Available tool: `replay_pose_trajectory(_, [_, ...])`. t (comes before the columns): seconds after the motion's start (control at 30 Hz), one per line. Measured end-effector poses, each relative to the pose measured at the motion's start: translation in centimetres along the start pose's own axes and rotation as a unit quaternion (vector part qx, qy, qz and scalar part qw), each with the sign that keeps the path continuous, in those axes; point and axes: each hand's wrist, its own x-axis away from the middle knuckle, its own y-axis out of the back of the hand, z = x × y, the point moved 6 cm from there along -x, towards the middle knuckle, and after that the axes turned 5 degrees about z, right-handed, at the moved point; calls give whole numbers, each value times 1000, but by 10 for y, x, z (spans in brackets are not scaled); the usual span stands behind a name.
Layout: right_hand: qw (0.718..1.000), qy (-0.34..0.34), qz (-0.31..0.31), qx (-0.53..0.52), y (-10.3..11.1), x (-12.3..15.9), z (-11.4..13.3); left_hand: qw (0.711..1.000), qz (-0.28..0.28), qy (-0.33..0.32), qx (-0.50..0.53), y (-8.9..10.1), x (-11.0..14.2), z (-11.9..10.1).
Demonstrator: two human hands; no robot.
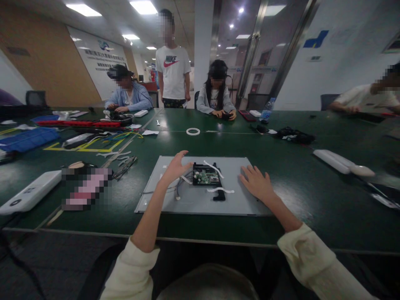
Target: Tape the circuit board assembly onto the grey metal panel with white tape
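Note:
A flat grey panel [187, 205] lies on the green table in front of me. Near its middle sits a green circuit board [206, 177] in a black frame, with white tape strips [220, 191] around it and grey cables [178, 187] running off to the left. My left hand [175, 168] is over the panel's left part, fingers stretched toward the board, holding nothing. Over the panel's right edge is my right hand [256, 182], palm down with fingers spread and nothing in it. Whether either hand touches the panel, I cannot tell.
A white tape roll [193, 131] lies beyond the panel. To the left are pliers [114, 155], a white box-shaped device [31, 192] and a blue tray [29, 139]. Another white device [333, 161] lies right. Several people sit or stand around the table.

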Motion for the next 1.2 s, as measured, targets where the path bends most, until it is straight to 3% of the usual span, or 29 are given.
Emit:
replay_pose_trajectory(0.1, [1000, -3, -4, 5, 0, 0, 0, 989, 113, -68, -63, -18, 10, -15])
replay_pose_trajectory(0.2, [1000, -5, -2, 5, 0, 0, 0, 977, 166, -91, -100, -33, 15, -18])
replay_pose_trajectory(0.47, [1000, -12, -3, 1, 1, 2, 0, 976, 174, -107, -80, -49, 14, -16])
replay_pose_trajectory(1.2, [1000, -21, 0, 5, 4, 4, 3, 972, 198, -88, -93, -57, 15, -15])
